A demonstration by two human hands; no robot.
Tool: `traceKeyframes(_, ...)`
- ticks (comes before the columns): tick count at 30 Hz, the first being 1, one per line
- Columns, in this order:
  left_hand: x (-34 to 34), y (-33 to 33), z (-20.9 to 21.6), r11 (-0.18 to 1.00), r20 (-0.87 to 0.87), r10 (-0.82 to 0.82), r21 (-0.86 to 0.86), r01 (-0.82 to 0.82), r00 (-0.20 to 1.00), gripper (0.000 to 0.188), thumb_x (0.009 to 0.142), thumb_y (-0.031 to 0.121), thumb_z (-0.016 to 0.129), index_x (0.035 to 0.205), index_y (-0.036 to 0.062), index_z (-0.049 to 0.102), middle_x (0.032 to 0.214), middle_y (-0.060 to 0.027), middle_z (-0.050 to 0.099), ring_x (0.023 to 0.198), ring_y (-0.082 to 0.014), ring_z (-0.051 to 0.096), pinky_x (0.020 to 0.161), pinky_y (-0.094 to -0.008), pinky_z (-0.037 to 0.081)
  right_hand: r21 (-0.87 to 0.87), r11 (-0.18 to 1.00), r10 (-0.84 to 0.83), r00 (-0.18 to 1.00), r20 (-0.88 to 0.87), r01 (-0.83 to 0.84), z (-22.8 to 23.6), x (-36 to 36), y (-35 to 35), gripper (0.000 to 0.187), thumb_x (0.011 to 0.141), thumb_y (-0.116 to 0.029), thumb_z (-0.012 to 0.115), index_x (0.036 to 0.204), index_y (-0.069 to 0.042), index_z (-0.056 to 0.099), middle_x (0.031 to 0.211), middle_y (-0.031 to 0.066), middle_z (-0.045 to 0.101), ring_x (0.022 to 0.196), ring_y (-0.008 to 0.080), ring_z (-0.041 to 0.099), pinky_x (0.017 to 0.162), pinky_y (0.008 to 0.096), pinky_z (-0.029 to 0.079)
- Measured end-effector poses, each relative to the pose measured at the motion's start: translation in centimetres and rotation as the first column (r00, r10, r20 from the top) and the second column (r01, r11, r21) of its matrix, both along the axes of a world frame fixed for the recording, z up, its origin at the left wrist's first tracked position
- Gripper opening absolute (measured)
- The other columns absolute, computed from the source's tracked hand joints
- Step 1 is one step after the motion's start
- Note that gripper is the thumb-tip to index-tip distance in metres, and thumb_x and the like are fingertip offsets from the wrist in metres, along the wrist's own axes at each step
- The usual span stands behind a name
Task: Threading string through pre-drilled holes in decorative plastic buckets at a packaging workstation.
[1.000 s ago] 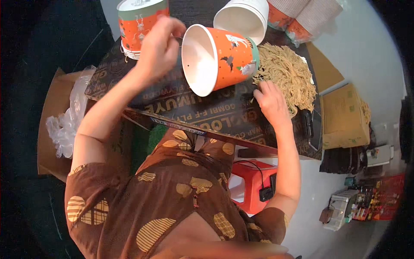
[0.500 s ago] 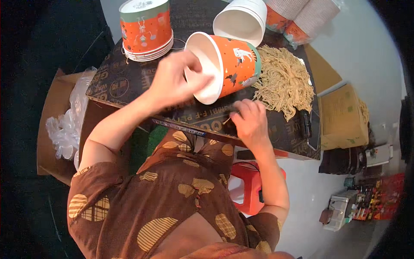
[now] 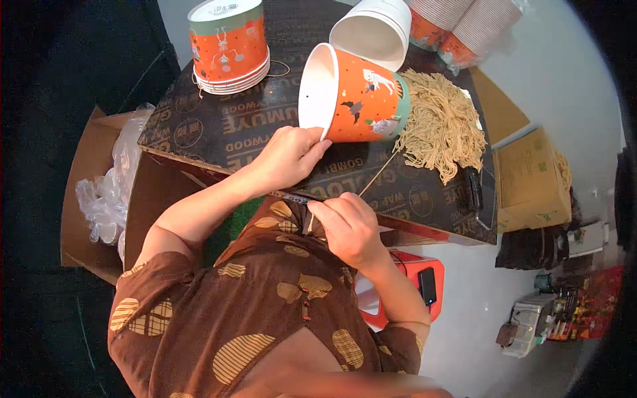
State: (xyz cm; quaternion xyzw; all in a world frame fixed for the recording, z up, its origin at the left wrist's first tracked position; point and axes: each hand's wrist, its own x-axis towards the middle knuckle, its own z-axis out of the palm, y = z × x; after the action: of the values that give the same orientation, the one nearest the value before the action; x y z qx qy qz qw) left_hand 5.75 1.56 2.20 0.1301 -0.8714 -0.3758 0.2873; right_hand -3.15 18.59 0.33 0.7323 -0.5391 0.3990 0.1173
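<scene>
The near rim of one orange bucket [image 3: 371, 103] is gripped by the left hand [image 3: 292, 159], its fingers closed. The bucket lies on its side at the middle of the dark table [image 3: 206, 129], mouth to the left, green base to the right; one small hole is visible in its wall. One cord [image 3: 379, 174] is pinched between thumb and forefinger of the right hand [image 3: 348, 229], at the near table edge. The cord slants from that hand to the cord pile [image 3: 444, 123] at the right.

The step in hand is judged to be preparation of a cord end while the bucket is steadied. The next move would call for the end to be aligned with the hole and the bucket held firmly.

Count outward: one inverted bucket stack [image 3: 229, 50] is placed far left, its closely nested rims not reliably countable. One white bucket stack [image 3: 371, 36] lies far, mouth near. Two wrapped stacks [image 3: 474, 30] are seen far right. Strands in the pile cannot be counted. One black-handled tool [image 3: 476, 189] lies near right. Two cartons are seen: left carton [image 3: 99, 152] and right carton [image 3: 531, 182]. One red stool [image 3: 413, 268] is positioned below the near edge.
</scene>
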Motion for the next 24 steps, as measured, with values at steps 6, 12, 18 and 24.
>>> traceKeyframes(6,0.4,0.0,-1.7,1.0,-0.013,0.008,-0.013,-0.009,1.0,0.014,0.088,0.01,0.058,0.083,-0.0031,0.056,0.075,-0.0269,0.058,0.079,-0.0456,0.059,0.063,-0.0485,0.046,-0.128,0.957,-0.238,0.958,0.159,0.259,1.9,-0.1,0.2,0.014,0.076,0.004,0.068,0.087,-0.001,0.062,0.071,0.0096,0.055,0.063,0.0272,0.054,0.057,0.0365,0.045)
traceKeyframes(12,0.4,0.9,-4.0,0.973,-0.135,-0.046,-0.23,0.014,0.99,0.017,0.085,0.0,0.057,0.102,0.0005,0.059,0.096,-0.0213,0.062,0.095,-0.0408,0.059,0.081,-0.0456,0.047,0.021,0.944,-0.319,0.891,0.323,0.33,4.2,-0.1,-0.4,0.005,0.085,0.0,0.064,0.083,0.0,0.059,0.071,0.0109,0.056,0.063,0.0295,0.053,0.056,0.037,0.042)
traceKeyframes(18,0.2,1.3,-4.7,0.951,-0.208,-0.079,-0.31,0.011,0.975,0.025,0.078,-0.002,0.06,0.102,-0.0031,0.058,0.099,-0.0215,0.063,0.099,-0.0405,0.059,0.087,-0.0456,0.047,0.23,0.949,-0.311,0.774,0.551,0.217,3.9,-0.3,-0.6,0.019,0.091,-0.006,0.058,0.074,0.001,0.057,0.063,0.0012,0.052,0.055,0.0072,0.045,0.05,0.0246,0.036)
traceKeyframes(24,0.7,1.7,-4.7,0.903,-0.171,-0.049,-0.429,-0.029,0.984,0.032,0.075,-0.002,0.061,0.107,-0.0046,0.059,0.109,-0.0198,0.064,0.109,-0.0356,0.059,0.099,-0.0463,0.043,0.327,0.939,-0.324,0.598,0.733,0.107,4.9,-0.2,-0.2,0.025,0.091,-0.006,0.057,0.067,0.0,0.055,0.057,-0.0042,0.046,0.053,0.0013,0.039,0.047,0.0218,0.03)
